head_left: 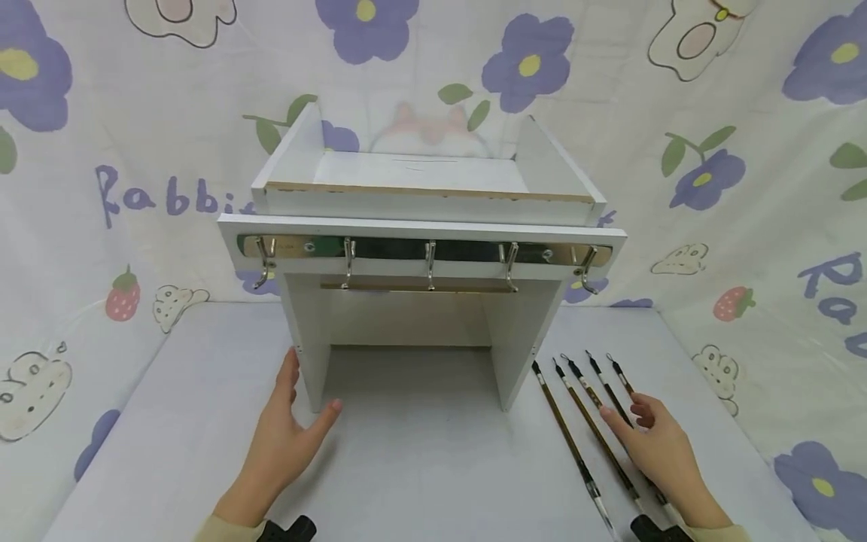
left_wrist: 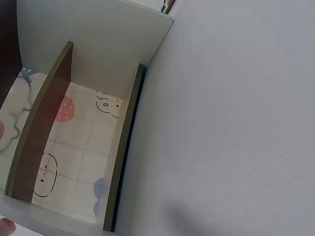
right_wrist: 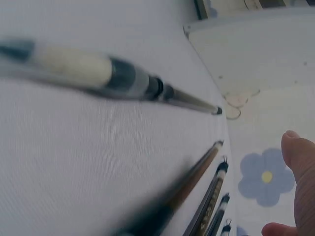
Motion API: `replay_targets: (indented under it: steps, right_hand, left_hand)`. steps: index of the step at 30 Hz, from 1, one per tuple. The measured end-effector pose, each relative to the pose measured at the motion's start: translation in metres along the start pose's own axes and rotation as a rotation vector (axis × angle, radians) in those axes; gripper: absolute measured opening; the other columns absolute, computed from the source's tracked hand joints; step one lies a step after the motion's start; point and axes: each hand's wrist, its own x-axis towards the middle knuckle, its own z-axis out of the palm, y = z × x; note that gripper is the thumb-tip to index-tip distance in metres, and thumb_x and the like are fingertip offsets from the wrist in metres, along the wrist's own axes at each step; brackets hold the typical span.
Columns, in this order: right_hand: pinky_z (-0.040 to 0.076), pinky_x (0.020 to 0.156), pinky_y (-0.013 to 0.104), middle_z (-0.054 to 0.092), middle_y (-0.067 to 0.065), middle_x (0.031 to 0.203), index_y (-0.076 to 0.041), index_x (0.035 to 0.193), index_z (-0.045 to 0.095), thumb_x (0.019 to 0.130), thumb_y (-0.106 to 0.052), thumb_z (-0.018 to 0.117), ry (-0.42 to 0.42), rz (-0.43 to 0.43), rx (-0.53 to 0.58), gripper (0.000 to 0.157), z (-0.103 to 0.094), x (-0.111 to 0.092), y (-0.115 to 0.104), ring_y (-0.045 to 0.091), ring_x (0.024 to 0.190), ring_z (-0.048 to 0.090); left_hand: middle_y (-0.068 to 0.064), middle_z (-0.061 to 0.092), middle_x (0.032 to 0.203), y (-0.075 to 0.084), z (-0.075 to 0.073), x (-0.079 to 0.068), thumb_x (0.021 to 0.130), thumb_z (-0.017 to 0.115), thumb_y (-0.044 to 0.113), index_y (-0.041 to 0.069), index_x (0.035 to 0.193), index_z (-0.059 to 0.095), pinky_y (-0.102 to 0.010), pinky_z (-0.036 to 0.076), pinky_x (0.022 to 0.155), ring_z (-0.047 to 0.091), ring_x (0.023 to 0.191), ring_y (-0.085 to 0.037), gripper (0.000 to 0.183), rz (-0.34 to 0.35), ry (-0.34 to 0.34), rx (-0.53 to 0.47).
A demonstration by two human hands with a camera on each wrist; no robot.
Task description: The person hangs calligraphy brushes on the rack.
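Left hand (head_left: pixel 279 444): thumb and fingers spread wide, gripping nothing, at the lower front edge of the rack's left panel. Whether the fingertips touch the panel cannot be told. Only a fingertip enters the left-wrist view, at its lower corner.

Ahead and to the right of this hand stands the rack (head_left: pixel 433 206), made of smooth white boards with raw brown edges. A high-sided tray tops it, two upright panels carry it, and a reflective metal rail (head_left: pixel 389 248) with five bent hooks crosses the front. The left-wrist view shows crossboards inside, with printed fabric visible between them; the rack is cut off there.

Right of the rack, five slender brushes (right_wrist: pixel 74 69) lie fanned on the white, finely ribbed cloth (head_left: pixel 406 467), leading up to and beneath the right hand (head_left: pixel 665 452). Handles are brown or dark, some ending in small loops. The nearest brush in the right-wrist view is blurred, its bristle end cut off.

The right hand is over the rightmost brushes, thumb apart from loosely bent fingers, clamped on nothing; contact with the handles cannot be confirmed. It hides parts of those handles. Behind, the rack covers some lettering on the flowered backdrop (head_left: pixel 271 75).
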Motion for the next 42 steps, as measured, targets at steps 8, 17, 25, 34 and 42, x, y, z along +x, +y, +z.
replay_targets:
  steps: [8, 17, 25, 34, 42]
  right_hand:
    - [0.044, 0.088, 0.057, 0.045, 0.035, 0.133, 0.007, 0.143, 0.033, 0.087, -0.066, 0.055, 0.046, 0.079, -0.001, 0.095, -0.003, 0.012, 0.025, 0.049, 0.119, 0.047]
    - [0.039, 0.094, 0.059, 0.038, 0.036, 0.138, 0.009, 0.144, 0.029, 0.087, -0.064, 0.056, 0.046, 0.145, 0.057, 0.097, -0.016, 0.019, 0.039, 0.050, 0.123, 0.042]
    - [0.045, 0.085, 0.054, 0.046, 0.036, 0.129, 0.012, 0.136, 0.038, 0.091, -0.040, 0.064, 0.062, 0.170, 0.054, 0.074, -0.017, 0.024, 0.045, 0.047, 0.114, 0.047]
    - [0.047, 0.060, 0.033, 0.063, 0.025, 0.100, 0.011, 0.122, 0.052, 0.087, -0.025, 0.070, 0.080, 0.199, 0.023, 0.053, -0.021, 0.031, 0.061, 0.033, 0.086, 0.061]
    - [0.047, 0.055, 0.027, 0.065, 0.019, 0.090, 0.013, 0.113, 0.056, 0.086, -0.021, 0.071, 0.056, 0.240, 0.070, 0.047, -0.022, 0.034, 0.058, 0.025, 0.077, 0.063]
  left_hand:
    - [-0.011, 0.027, 0.156, 0.001, 0.005, 0.004, 0.089, 0.071, 0.032, 0.023, 0.156, 0.005, -0.049, 0.034, 0.105, 0.033, 0.138, -0.030, 0.095, 0.012, 0.019, -0.124]
    - [-0.010, 0.025, 0.157, 0.005, 0.005, 0.004, 0.089, 0.070, 0.035, 0.021, 0.156, 0.006, -0.044, 0.034, 0.106, 0.032, 0.139, -0.027, 0.094, -0.026, 0.023, -0.122]
    - [-0.010, 0.024, 0.157, 0.006, 0.005, 0.005, 0.089, 0.071, 0.034, 0.021, 0.156, 0.006, -0.044, 0.034, 0.106, 0.032, 0.139, -0.029, 0.094, -0.022, 0.029, -0.123]
    - [-0.012, 0.025, 0.156, 0.010, 0.006, 0.005, 0.089, 0.071, 0.033, 0.019, 0.156, 0.007, -0.045, 0.033, 0.106, 0.032, 0.139, -0.029, 0.094, -0.033, 0.012, -0.145]
    - [-0.014, 0.036, 0.149, 0.013, 0.000, 0.024, 0.094, 0.063, 0.031, 0.025, 0.155, 0.016, -0.050, 0.037, 0.102, 0.041, 0.133, -0.035, 0.077, -0.023, 0.036, -0.175]
